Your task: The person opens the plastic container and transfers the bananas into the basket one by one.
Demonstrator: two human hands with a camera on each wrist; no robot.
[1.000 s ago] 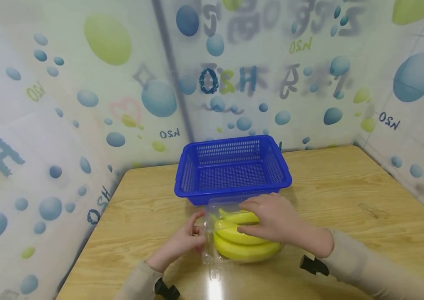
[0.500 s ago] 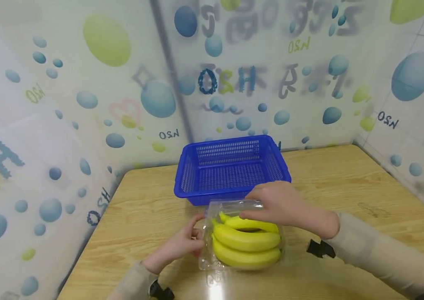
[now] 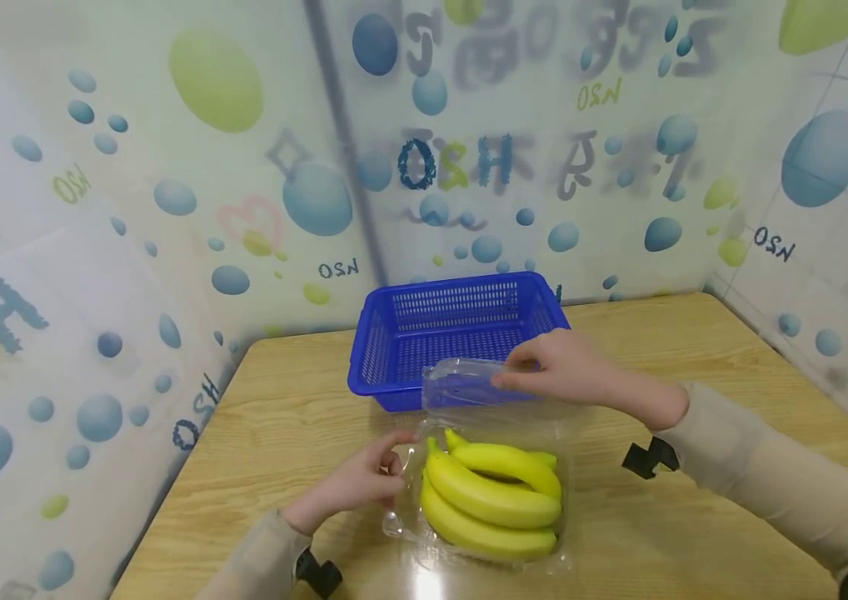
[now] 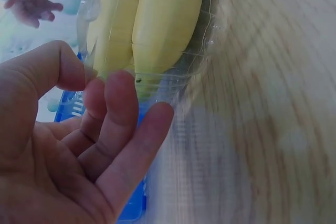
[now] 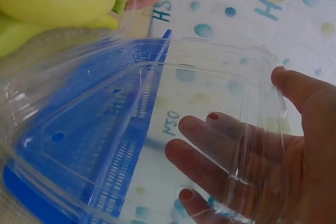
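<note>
Several yellow bananas (image 3: 491, 493) lie in the base of a clear plastic clamshell box (image 3: 445, 546) near the front of the table. The box's hinged lid (image 3: 461, 385) stands raised at the back. My right hand (image 3: 572, 367) grips the lid's edge, thumb on one side; in the right wrist view its fingers (image 5: 202, 169) show through the clear plastic. At the box's left side, my left hand (image 3: 356, 482) pinches the rim between thumb and index finger. Its other fingers (image 4: 152, 129) are loosely bent beside the banana ends in the left wrist view.
Just behind the box is a blue perforated plastic basket (image 3: 361, 343), partly overlapped by the lid. The wooden table (image 3: 664, 350) extends to both sides. A patterned curtain (image 3: 259, 192) with bubbles and lettering closes off the back and sides.
My right hand has moved up and back, lifting the lid off the bananas so that the box stands open. The left hand stays at the left rim, slightly lower and further left.
</note>
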